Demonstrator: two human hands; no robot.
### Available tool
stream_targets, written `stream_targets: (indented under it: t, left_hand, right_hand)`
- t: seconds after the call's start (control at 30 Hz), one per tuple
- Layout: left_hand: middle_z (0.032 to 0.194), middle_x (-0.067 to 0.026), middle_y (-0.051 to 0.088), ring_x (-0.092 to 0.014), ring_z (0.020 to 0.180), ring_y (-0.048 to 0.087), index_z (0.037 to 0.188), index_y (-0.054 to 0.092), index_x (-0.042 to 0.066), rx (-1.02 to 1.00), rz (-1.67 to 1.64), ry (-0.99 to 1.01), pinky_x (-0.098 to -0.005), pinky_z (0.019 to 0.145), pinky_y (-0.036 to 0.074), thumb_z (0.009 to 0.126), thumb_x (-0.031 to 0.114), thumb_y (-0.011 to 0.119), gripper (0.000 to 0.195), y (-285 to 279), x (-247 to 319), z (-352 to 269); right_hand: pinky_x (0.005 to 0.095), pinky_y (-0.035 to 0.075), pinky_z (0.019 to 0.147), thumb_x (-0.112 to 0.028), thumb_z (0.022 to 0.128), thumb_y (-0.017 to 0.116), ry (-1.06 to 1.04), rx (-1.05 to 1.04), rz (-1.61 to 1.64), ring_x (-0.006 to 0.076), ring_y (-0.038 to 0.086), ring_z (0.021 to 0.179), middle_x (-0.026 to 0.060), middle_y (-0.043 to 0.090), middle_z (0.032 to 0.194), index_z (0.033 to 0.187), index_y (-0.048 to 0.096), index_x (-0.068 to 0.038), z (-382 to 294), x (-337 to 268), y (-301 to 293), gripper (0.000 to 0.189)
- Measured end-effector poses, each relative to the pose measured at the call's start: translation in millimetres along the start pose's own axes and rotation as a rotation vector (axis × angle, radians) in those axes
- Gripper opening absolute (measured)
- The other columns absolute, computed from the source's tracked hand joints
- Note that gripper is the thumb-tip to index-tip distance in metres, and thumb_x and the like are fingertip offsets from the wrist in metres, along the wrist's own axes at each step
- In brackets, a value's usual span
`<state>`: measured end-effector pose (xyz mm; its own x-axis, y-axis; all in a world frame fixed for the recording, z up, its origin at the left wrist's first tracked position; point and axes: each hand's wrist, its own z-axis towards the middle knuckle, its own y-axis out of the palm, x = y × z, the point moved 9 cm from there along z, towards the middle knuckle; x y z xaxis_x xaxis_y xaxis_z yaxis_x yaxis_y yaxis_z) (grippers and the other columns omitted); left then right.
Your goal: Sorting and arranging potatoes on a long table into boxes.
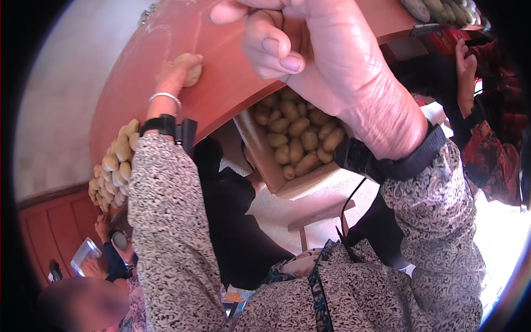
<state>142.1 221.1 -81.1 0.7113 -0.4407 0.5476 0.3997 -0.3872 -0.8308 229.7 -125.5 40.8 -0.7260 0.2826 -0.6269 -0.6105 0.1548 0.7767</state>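
My left hand (pixel 176 74) reaches over the red-painted tabletop (pixel 232 79) and grips a pale brown potato (pixel 193 74). Much nearer the camera, my right hand (pixel 307 45) is raised over the table's near edge with its visible fingers curled. The top picture edge cuts off part of this hand, so whether it pinches anything is hidden. Below it, beyond the table edge, a cardboard box (pixel 259 159) holds several potatoes (pixel 298 128). Beside my left forearm, more potatoes (pixel 116 166) are piled on the table.
At the far right, another person's hand (pixel 466 70) is near a red carton (pixel 446 41). More oval produce (pixel 439 10) lies on the table above. A person at lower left holds a clear container (pixel 86 255). A wooden stool (pixel 319 216) stands below the box.
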Motion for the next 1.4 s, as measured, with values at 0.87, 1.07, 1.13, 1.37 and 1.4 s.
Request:
stream_targets:
  t: [0.87, 1.07, 1.13, 1.37, 1.4]
  left_hand:
    - [0.107, -0.0089, 0.07, -0.017, 0.098, 0.068, 0.114, 0.066, 0.0, -0.482, -1.295, 0.141, -0.0333, 0.089, 0.053, 0.087, 0.037, 0.073, 0.046, 63.7, 147.5, -210.8]
    - [0.1, -0.0136, 0.064, -0.026, 0.086, 0.064, 0.117, 0.057, -0.001, -0.878, -1.442, 0.264, -0.0362, 0.085, 0.053, 0.096, 0.047, 0.055, 0.052, 83.8, 162.2, -221.8]
    - [0.102, -0.0145, 0.064, -0.026, 0.088, 0.064, 0.117, 0.057, -0.002, -0.915, -1.597, 0.205, -0.0368, 0.086, 0.053, 0.096, 0.047, 0.055, 0.053, 70.0, 167.1, -236.9]
    - [0.117, -0.0168, 0.062, -0.029, 0.105, 0.061, 0.123, 0.057, -0.001, -0.941, -1.757, 0.09, -0.0397, 0.089, 0.052, 0.094, 0.043, 0.059, 0.053, 70.5, 153.2, -239.9]
    - [0.116, -0.016, 0.063, -0.029, 0.105, 0.061, 0.121, 0.058, -0.002, -1.063, -1.789, 0.222, -0.0389, 0.089, 0.052, 0.094, 0.043, 0.06, 0.053, 72.6, 152.9, -236.7]
  right_hand:
    - [0.0216, 0.048, 0.065, -0.031, 0.1, 0.059, 0.275, 0.483, -0.396, 0.0117, 0.054, 0.069, 0.0022, 0.058, 0.082, 0.103, 0.065, -0.003, -17.2, 36.2, -36.4, 0.029]
    - [0.0215, 0.044, 0.057, -0.024, 0.101, 0.058, 0.222, 0.363, -0.313, 0.0078, 0.052, 0.063, -0.0019, 0.056, 0.076, 0.098, 0.066, -0.005, 0.0, 62.6, -76.2, 0.021]
    - [0.0217, 0.044, 0.059, -0.026, 0.101, 0.058, 0.214, 0.417, -0.411, 0.0079, 0.052, 0.064, -0.0014, 0.057, 0.077, 0.098, 0.065, -0.005, -2.5, 64.2, -70.7, 0.023]
    - [0.0226, 0.044, 0.069, -0.042, 0.099, 0.058, 0.18, 0.347, -0.703, 0.0087, 0.054, 0.072, 0.0007, 0.06, 0.083, 0.1, 0.066, -0.007, -18.6, 59.2, -29.8, 0.036]
    - [0.0231, 0.044, 0.07, -0.042, 0.098, 0.058, 0.172, 0.305, -0.698, 0.009, 0.054, 0.073, 0.0011, 0.061, 0.084, 0.1, 0.067, -0.007, -16.5, 62.7, -27.2, 0.036]
